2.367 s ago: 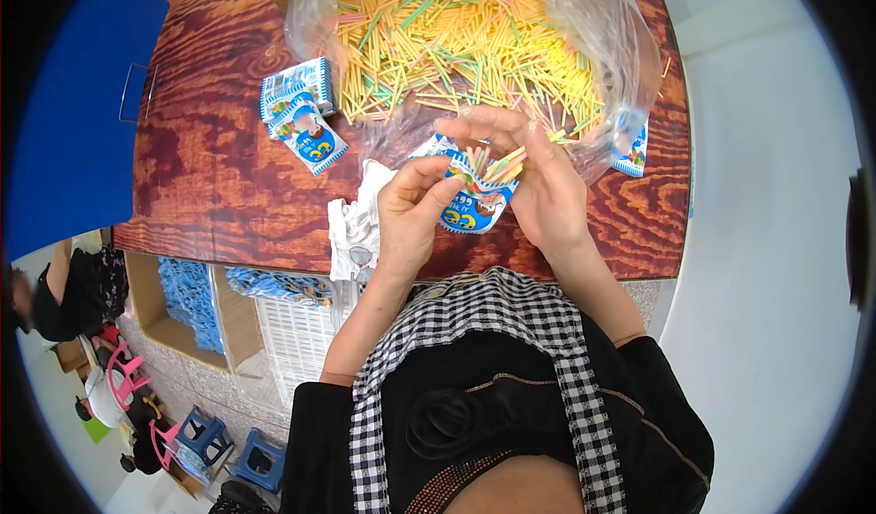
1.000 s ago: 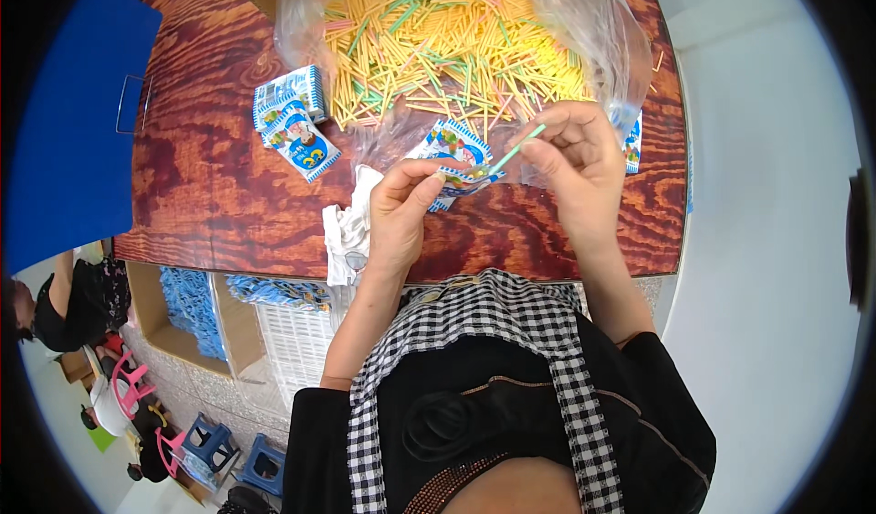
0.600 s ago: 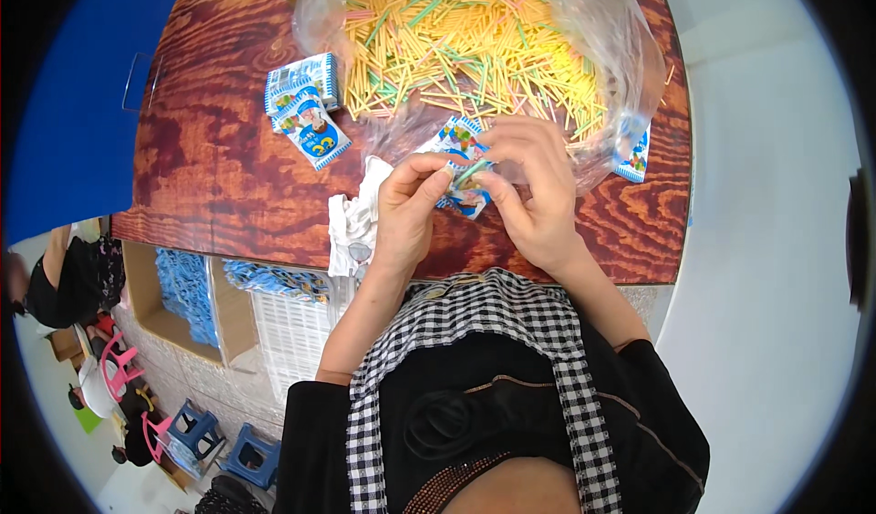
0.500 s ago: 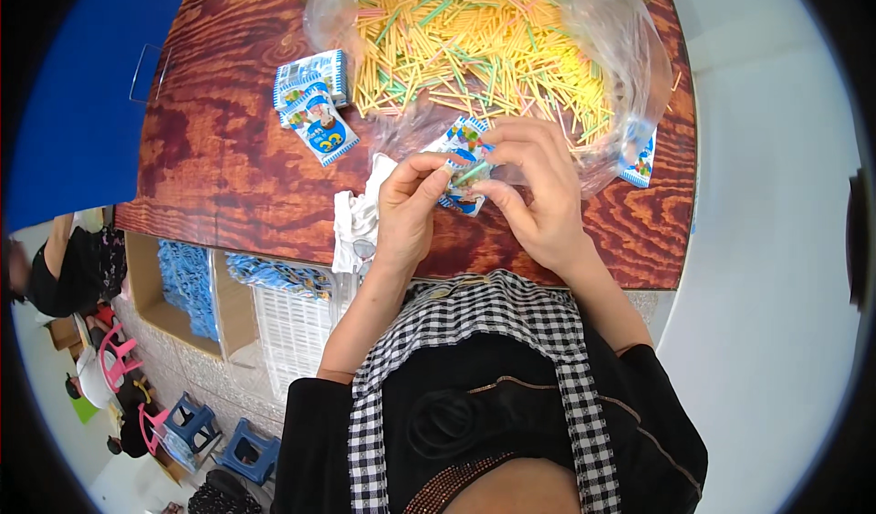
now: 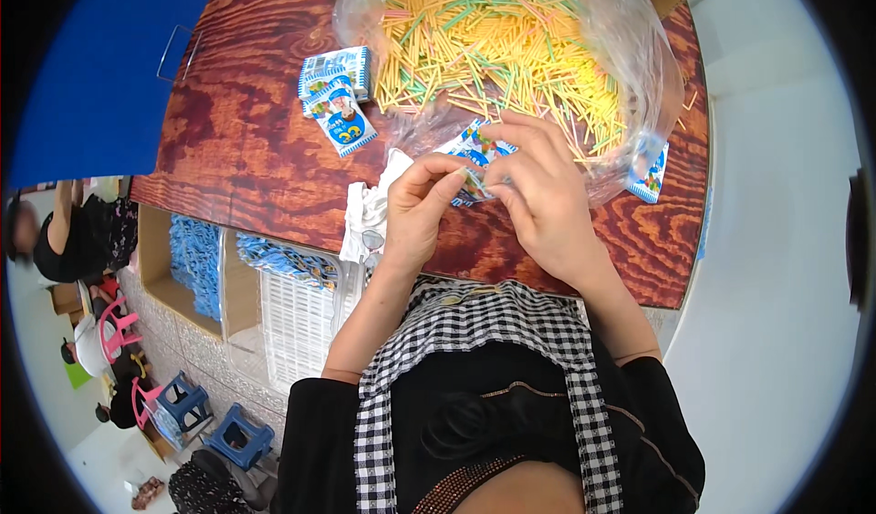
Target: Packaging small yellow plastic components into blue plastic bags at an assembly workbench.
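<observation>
The held packet (image 5: 473, 184) is over the table (image 5: 246, 149), on the near side of the heap of coloured sticks (image 5: 497, 49). Nearer than the heap, the left hand (image 5: 418, 206) pinches the packet between thumb and fingers; the right hand (image 5: 549, 195) curls half open beside it, its grip unclear. Left of the heap lie blue-and-white packets (image 5: 347, 129).
</observation>
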Action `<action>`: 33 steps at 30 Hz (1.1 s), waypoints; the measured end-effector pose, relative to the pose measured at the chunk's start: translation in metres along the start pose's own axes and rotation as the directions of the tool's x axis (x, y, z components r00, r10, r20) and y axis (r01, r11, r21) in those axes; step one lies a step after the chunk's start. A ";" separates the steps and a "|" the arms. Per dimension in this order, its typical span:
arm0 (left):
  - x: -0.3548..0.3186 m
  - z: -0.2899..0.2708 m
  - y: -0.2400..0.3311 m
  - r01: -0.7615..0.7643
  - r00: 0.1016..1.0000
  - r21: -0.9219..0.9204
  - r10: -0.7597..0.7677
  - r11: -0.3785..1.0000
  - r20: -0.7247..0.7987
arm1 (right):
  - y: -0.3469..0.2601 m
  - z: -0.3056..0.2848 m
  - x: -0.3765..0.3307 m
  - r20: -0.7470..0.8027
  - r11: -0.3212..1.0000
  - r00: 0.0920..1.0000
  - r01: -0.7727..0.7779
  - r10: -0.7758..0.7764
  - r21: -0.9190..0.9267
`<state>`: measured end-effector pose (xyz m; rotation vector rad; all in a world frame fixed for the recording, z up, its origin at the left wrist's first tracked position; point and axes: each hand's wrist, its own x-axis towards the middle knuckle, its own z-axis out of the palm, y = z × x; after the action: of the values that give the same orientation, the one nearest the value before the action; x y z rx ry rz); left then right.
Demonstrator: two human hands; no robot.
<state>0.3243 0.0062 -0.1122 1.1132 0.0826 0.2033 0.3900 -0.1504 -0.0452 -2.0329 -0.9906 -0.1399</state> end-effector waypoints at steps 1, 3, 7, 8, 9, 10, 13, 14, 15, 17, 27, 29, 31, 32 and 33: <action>-0.001 0.002 -0.002 -0.018 1.000 0.005 0.018 1.000 -0.021 | -0.001 0.000 0.001 0.056 0.998 0.998 0.027 -0.024 -0.064; -0.002 0.007 -0.002 -0.025 0.996 -0.008 0.024 1.000 -0.081 | -0.003 -0.002 0.000 0.113 0.990 0.992 0.068 -0.054 -0.126; -0.005 -0.006 0.003 -0.033 0.964 -0.145 -0.007 0.989 -0.267 | -0.005 -0.002 -0.002 0.131 1.000 0.991 0.024 -0.025 0.006; -0.002 -0.010 0.011 -0.048 0.958 -0.168 -0.002 0.985 -0.287 | -0.005 -0.001 -0.001 0.066 0.997 0.998 0.007 -0.012 0.081; 0.006 -0.023 0.014 -0.128 0.913 -0.045 0.100 0.991 -0.396 | -0.007 -0.003 -0.001 0.019 0.989 1.000 -0.021 0.019 0.149; 0.013 -0.034 0.019 -0.173 0.912 -0.019 0.153 0.985 -0.380 | -0.005 -0.003 -0.003 0.014 0.990 1.000 -0.025 0.023 0.142; 0.034 -0.084 0.019 -0.187 0.772 0.270 0.311 0.945 -0.554 | 0.005 0.001 -0.015 0.093 0.974 0.989 -0.135 0.119 0.181; 0.044 -0.101 0.009 -0.168 0.687 0.372 0.379 0.913 -0.620 | 0.007 0.002 -0.018 0.084 0.974 0.988 -0.143 0.130 0.176; 0.053 -0.109 0.002 -0.166 0.695 0.372 0.376 0.913 -0.613 | 0.009 0.003 -0.020 0.103 0.974 0.986 -0.150 0.134 0.170; 0.073 -0.120 -0.013 -0.104 0.574 0.355 0.347 0.929 -0.742 | 0.016 0.006 -0.026 0.111 0.973 0.982 -0.169 0.153 0.159; 0.124 -0.122 -0.022 0.158 0.418 0.823 0.718 0.546 -0.557 | 0.055 0.044 -0.042 -0.138 0.925 0.916 -0.381 0.376 -0.009; 0.119 -0.128 -0.018 0.195 0.431 0.895 0.785 0.401 -0.446 | 0.060 0.057 -0.031 -0.226 0.914 0.933 -0.332 0.281 -0.233; 0.112 -0.124 -0.015 0.100 0.456 0.890 0.774 0.445 -0.439 | 0.067 0.063 -0.025 -0.238 0.901 0.932 -0.336 0.275 -0.275; 0.107 -0.119 -0.009 0.015 0.472 0.875 0.768 0.484 -0.433 | 0.070 0.065 -0.022 -0.240 0.891 0.935 -0.330 0.263 -0.310; 0.098 -0.103 -0.003 0.070 0.499 0.923 0.788 0.378 -0.360 | 0.073 0.063 -0.022 -0.247 0.891 0.922 -0.361 0.297 -0.275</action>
<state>0.4034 0.1160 -0.1565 2.0263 0.8142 1.3041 0.4102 -0.1409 -0.1415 -2.3952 -0.5069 -0.3307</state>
